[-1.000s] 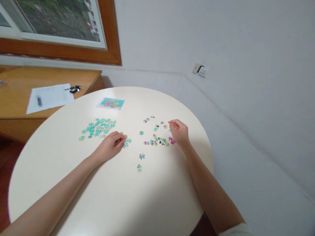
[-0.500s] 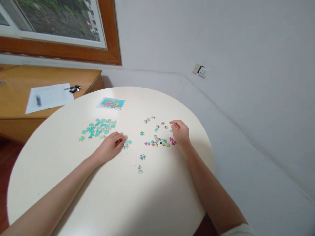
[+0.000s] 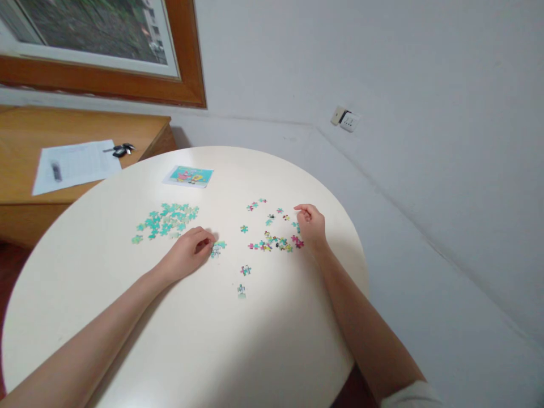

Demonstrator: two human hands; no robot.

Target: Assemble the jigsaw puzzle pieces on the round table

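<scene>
My left hand [image 3: 192,252] rests on the table with thumb and fingers pinched at the left edge of a small group of joined jigsaw pieces [image 3: 218,248], partly covering them. My right hand [image 3: 313,228] is at the right beside a loose cluster of colourful jigsaw pieces [image 3: 280,243]. Its index finger points left and the others are loosely curled, with nothing visible in them. Pink pieces [image 3: 297,242] lie by its wrist side. Nearer to me are two small bits of puzzle, one pink and teal [image 3: 245,270], one pale with dark lines [image 3: 241,290].
A pile of teal pieces [image 3: 165,220] lies left on the round white table [image 3: 178,345]. Behind it is a cartoon picture card [image 3: 189,176]. On a wooden desk [image 3: 85,124] are paper [image 3: 76,164] and keys [image 3: 122,150]. A wall [image 3: 403,113] borders the right.
The view has shifted slightly, so most things appear a little further left and higher. Both hands stay in nearly the same places beside the pieces.
</scene>
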